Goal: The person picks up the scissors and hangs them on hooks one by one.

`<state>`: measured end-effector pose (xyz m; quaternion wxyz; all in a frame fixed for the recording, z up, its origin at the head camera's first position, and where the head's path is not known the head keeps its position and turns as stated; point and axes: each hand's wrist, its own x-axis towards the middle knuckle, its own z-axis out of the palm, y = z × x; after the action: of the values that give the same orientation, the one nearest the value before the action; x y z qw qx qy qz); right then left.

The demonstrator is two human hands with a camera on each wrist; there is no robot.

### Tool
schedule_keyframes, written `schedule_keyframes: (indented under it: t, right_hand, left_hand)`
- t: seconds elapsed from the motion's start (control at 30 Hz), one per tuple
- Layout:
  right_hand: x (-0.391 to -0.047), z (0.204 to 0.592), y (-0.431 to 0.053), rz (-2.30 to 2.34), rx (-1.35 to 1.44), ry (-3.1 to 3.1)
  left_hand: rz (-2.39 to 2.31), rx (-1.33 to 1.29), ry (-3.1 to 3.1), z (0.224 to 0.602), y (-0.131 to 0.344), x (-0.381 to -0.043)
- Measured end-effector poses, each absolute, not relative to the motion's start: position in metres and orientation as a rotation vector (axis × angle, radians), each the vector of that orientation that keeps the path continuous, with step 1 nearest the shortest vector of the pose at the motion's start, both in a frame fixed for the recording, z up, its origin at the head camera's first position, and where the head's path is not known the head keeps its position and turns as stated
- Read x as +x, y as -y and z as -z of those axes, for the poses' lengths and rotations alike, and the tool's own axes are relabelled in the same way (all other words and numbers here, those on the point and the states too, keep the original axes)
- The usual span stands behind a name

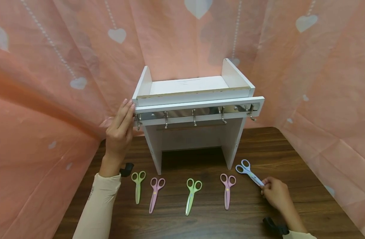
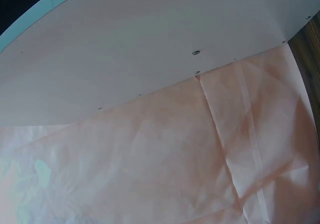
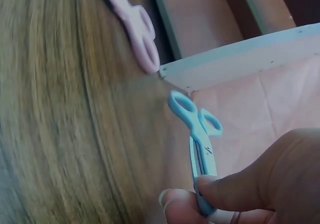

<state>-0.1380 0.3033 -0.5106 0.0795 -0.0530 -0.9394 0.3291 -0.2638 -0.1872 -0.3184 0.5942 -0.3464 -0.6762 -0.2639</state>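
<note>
Blue scissors (image 1: 252, 175) are pinched at the blade end between the thumb and fingers of my right hand (image 1: 276, 194), their handle loops pointing toward the white shelf (image 1: 194, 99). The right wrist view shows the same blue scissors (image 3: 202, 146) with the thumb (image 3: 235, 189) across the blades. My left hand (image 1: 119, 129) rests with straight fingers against the left end of the shelf's hook rail (image 1: 179, 114). Several metal hooks, such as the middle hook (image 1: 194, 117), stick out along that rail with nothing hanging on them. In the left wrist view the shelf's side panel (image 2: 150, 49) shows, but not the hand.
On the dark wooden table (image 1: 206, 229) before the shelf lie green scissors (image 1: 137, 187), pink scissors (image 1: 154, 196), more green scissors (image 1: 191, 197) and more pink scissors (image 1: 227, 192). A pink curtain (image 1: 182, 39) with hearts encloses the table at the back and sides.
</note>
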Motion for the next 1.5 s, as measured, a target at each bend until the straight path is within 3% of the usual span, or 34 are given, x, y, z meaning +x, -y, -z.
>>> schedule_keyframes:
  t: [1.5]
  right_hand:
    - [-0.108, 0.485, -0.289, -1.32, -0.335, 2.593]
  left_hand:
    - [0.647, -0.812, 1.563, 0.321, 0.186, -0.261]
